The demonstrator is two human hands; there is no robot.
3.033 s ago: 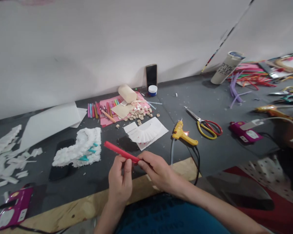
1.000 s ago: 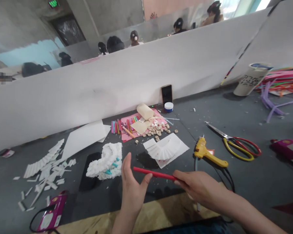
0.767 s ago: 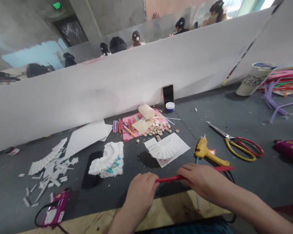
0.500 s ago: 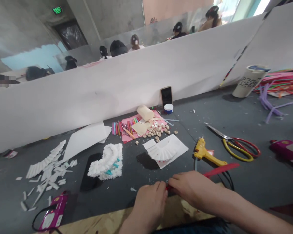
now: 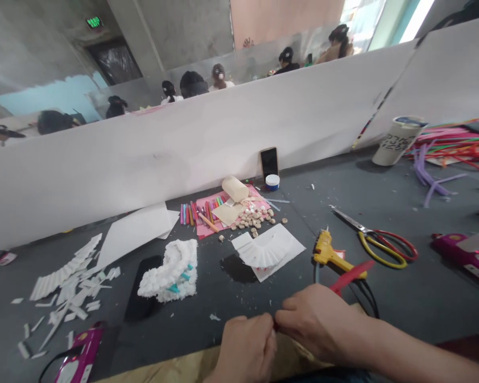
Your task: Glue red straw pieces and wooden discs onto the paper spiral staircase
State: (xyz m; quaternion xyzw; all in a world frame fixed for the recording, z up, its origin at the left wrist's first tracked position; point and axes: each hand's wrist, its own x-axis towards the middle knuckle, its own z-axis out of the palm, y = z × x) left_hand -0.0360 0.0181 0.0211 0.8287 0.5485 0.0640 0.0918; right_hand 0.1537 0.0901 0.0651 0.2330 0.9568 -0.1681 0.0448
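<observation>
My left hand (image 5: 248,340) is closed at the front edge of the table, its fingertips meeting those of my right hand (image 5: 315,319). Between the two fists runs a red pipe cleaner (image 5: 353,275), gripped by both. Its free end sticks out behind the right hand toward the yellow glue gun (image 5: 335,255); the middle is hidden by my fingers. Just beyond the hands lies a white pleated fan shape (image 5: 263,250) on white paper. To its left, a white fluffy piece with small teal bits (image 5: 173,271) rests partly over a black phone (image 5: 141,298).
Scissors (image 5: 371,234) and a purple device (image 5: 465,252) lie to the right, near a cup (image 5: 397,141) and colourful pipe cleaners (image 5: 459,141). White scraps (image 5: 69,290) and another purple device (image 5: 80,354) are at left. Pebble-like pieces (image 5: 253,217) and crayons (image 5: 199,213) lie centrally before a white partition (image 5: 207,143).
Both hands stay together on the red pipe cleaner and have dipped slightly. Its free end has shifted left and less red shows between the fists. The view has moved a little.
</observation>
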